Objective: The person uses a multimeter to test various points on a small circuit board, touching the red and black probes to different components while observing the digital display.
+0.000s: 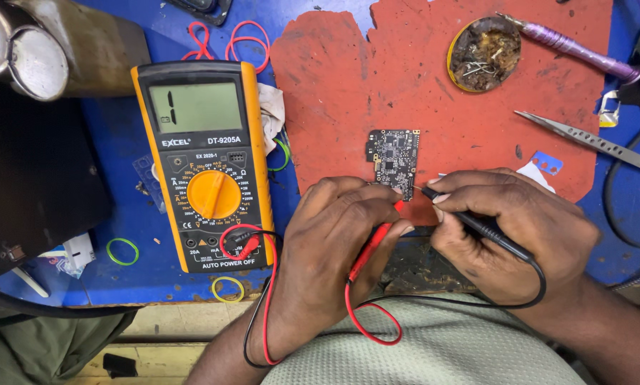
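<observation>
A small black circuit board [395, 160] lies on a red mat [434, 85]. My left hand [331, 242] grips a red test probe [370, 249] whose tip points at the board's lower edge. A black test probe [477, 224] is pinched in my right hand [512, 228], its tip touching the board's lower right corner. Red and black leads run from both probes to a yellow and black multimeter [206, 164] at the left, whose grey screen is lit.
Metal tweezers [584, 139] and a purple-handled tool [577, 46] lie at the right. A round tin of metal scraps [485, 53] sits at the mat's top. Rubber bands [122, 251] are scattered on the blue bench [113, 142]. A metal cylinder [42, 46] stands top left.
</observation>
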